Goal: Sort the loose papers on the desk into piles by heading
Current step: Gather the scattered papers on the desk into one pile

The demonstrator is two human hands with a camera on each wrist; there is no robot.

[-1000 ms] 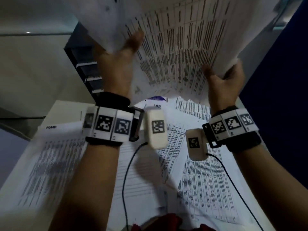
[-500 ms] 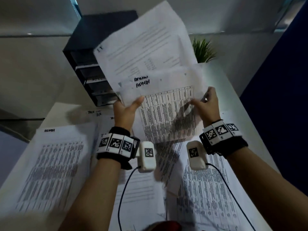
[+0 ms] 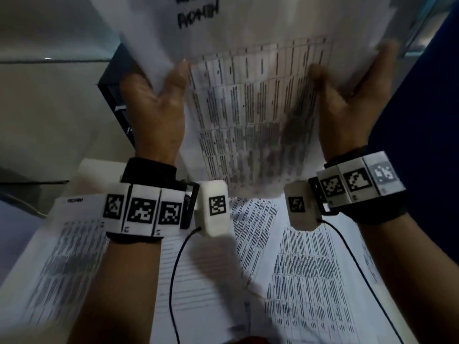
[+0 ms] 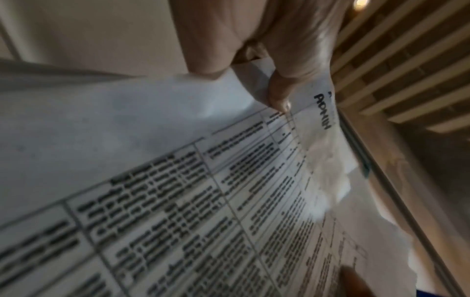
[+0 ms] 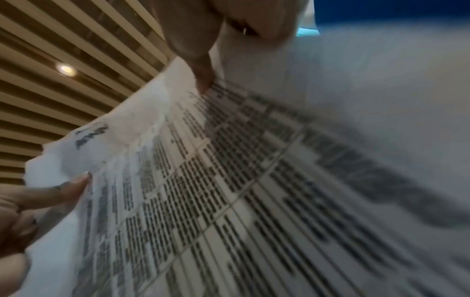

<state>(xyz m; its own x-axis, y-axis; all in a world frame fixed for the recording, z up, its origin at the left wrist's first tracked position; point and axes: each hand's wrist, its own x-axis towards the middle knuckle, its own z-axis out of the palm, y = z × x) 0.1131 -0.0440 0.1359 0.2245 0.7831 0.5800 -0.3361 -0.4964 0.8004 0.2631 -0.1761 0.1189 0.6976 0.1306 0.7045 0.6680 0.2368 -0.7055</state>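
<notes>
Held sheets: a sheaf of printed table sheets (image 3: 250,115) is raised in front of the head camera, above the desk, held at both side edges; the front sheet carries a handwritten heading "ADMIN" (image 3: 198,17) near its top
Left hand: the left hand (image 3: 155,112) grips the sheaf's left edge, thumb pressed on the printed face, the other fingers behind the paper; the left wrist view shows the thumb (image 4: 278,94) pinching a fold of the edge just beside the heading
Right hand: the right hand (image 3: 347,105) grips the right edge the same way, thumb (image 5: 201,74) on the front over the table grid, fingers behind
Papers on the desk: more printed sheets lie overlapping on the white desk (image 3: 99,168) under the forearms; the left sheet (image 3: 59,264) bears an "ADMIN" heading at its top corner, a lined sheet (image 3: 198,289) lies in the middle, dense table sheets (image 3: 310,276) to the right
Background: a dark drawer unit (image 3: 119,100) stands behind the left hand; a blue panel (image 3: 427,115) stands at the right
</notes>
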